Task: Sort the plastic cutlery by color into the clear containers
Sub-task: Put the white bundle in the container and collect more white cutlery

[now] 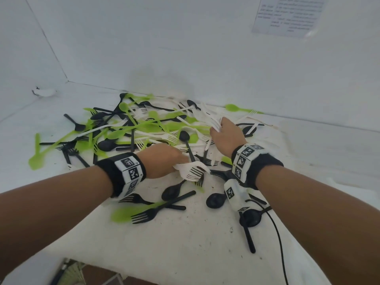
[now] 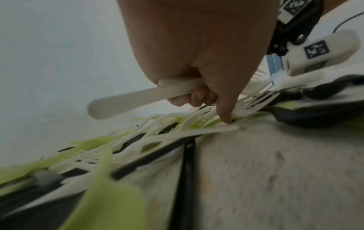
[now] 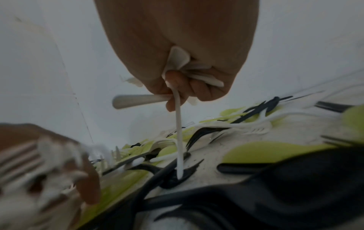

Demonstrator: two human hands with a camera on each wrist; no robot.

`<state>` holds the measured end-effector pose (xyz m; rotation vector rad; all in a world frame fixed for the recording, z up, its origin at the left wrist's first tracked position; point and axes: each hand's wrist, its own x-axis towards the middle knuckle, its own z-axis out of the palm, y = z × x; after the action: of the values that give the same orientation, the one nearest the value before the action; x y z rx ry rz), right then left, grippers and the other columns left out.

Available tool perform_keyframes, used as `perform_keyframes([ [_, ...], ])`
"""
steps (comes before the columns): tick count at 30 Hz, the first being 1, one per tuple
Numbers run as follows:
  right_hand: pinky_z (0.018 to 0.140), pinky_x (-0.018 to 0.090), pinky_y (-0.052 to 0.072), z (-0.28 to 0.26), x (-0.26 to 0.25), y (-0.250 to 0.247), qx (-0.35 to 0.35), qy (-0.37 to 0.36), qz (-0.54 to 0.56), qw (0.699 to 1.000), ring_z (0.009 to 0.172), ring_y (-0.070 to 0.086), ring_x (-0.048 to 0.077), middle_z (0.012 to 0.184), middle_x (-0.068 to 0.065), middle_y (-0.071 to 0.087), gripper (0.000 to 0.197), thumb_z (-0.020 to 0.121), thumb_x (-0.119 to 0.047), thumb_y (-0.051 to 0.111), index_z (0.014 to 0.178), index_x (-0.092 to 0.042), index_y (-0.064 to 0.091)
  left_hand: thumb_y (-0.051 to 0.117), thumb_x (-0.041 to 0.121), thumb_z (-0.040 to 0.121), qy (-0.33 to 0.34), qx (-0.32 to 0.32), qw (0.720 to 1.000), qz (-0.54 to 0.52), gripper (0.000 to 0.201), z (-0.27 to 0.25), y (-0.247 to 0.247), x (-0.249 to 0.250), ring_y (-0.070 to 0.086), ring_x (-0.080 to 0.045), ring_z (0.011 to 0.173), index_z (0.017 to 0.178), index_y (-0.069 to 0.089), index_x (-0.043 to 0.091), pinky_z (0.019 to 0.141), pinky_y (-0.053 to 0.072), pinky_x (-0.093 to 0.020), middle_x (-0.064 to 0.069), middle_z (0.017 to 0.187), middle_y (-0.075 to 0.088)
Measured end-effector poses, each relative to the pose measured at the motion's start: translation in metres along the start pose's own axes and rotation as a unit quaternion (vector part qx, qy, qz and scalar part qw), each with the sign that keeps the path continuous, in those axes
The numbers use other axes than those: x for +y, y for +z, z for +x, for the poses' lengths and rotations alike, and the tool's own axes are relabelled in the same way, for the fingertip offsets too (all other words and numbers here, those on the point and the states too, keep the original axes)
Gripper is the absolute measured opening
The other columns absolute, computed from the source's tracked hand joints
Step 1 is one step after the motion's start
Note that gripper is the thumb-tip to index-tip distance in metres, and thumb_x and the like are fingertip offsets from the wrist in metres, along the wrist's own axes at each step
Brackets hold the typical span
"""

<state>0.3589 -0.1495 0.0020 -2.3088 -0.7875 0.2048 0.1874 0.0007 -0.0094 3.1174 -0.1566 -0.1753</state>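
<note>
Cutlery pile of green, black and white plastic forks and spoons sprawls across the white counter, against the back wall. Landmark: the pile.

Left hand at the pile's near edge, grip closed around a bunch of white forks, tines fanning out toward the right hand; index fingertip presses down on a loose white handle.

Right hand on the pile's right side, grip curled around several white pieces; one thin white handle hangs down onto a black spoon.

Loose black forks and spoons lie nearer than the pile. Black cable trails from the right wristband. Paper sheet on the wall, text unreadable.
</note>
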Motion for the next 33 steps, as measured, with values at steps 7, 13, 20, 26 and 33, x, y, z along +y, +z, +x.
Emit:
perform_keyframes([
  [7, 0.07, 0.036, 0.041, -0.013, 0.022, -0.034, 0.069, 0.063, 0.051, 0.994, 0.077, 0.057, 0.03, 0.083, 0.006, 0.054, 0.041, 0.095, -0.02, 0.056, 0.124, -0.009, 0.03, 0.072, 0.027, 0.092, 0.004, 0.056, 0.987, -0.153, 0.02, 0.032, -0.024, 0.029, 0.049, -0.017, 0.081, 0.085, 0.053, 0.027, 0.069, 0.035, -0.032, 0.0, 0.095, 0.048],
  [13, 0.073, 0.034, 0.04, -0.019, 0.049, -0.066, 0.103, 0.107, 0.05, 0.988, 0.089, 0.059, 0.03, 0.092, 0.005, 0.064, 0.025, 0.096, -0.034, 0.056, 0.098, -0.009, 0.06, 0.072, 0.047, 0.092, -0.064, 0.135, 0.932, -0.331, 0.02, 0.066, -0.052, 0.059, 0.058, -0.007, 0.071, 0.09, 0.062, 0.029, 0.071, 0.045, -0.026, 0.017, 0.087, 0.065],
  [20, 0.065, 0.033, 0.046, -0.041, 0.067, -0.091, 0.19, 0.139, 0.203, 0.95, 0.053, 0.055, 0.015, 0.052, -0.007, 0.06, 0.043, 0.098, -0.037, 0.056, 0.063, -0.013, 0.062, 0.067, 0.038, 0.097, -0.133, 0.186, 0.849, -0.477, 0.03, 0.112, -0.066, 0.081, 0.05, 0.003, 0.045, 0.086, 0.07, 0.011, 0.06, 0.038, -0.024, 0.007, 0.068, 0.074],
  [26, 0.064, 0.032, 0.051, -0.056, 0.069, -0.092, 0.191, 0.112, 0.294, 0.93, 0.061, 0.061, 0.011, 0.07, -0.004, 0.068, 0.03, 0.1, -0.04, 0.056, 0.094, -0.012, 0.064, 0.069, 0.032, 0.096, -0.193, 0.16, 0.739, -0.626, 0.023, 0.147, -0.059, 0.117, 0.045, -0.004, 0.041, 0.099, 0.075, 0.01, 0.044, 0.035, -0.018, -0.009, 0.086, 0.079],
  [33, 0.082, 0.055, 0.061, -0.064, 0.082, -0.089, 0.173, 0.121, 0.413, 0.886, 0.093, 0.075, 0.024, 0.104, 0.001, 0.075, 0.039, 0.089, -0.041, 0.062, 0.125, -0.029, 0.056, 0.071, 0.024, 0.096, -0.159, 0.145, 0.664, -0.716, 0.018, 0.159, -0.062, 0.155, 0.037, -0.014, 0.048, 0.091, 0.071, 0.007, 0.048, 0.029, -0.029, -0.009, 0.073, 0.06],
])
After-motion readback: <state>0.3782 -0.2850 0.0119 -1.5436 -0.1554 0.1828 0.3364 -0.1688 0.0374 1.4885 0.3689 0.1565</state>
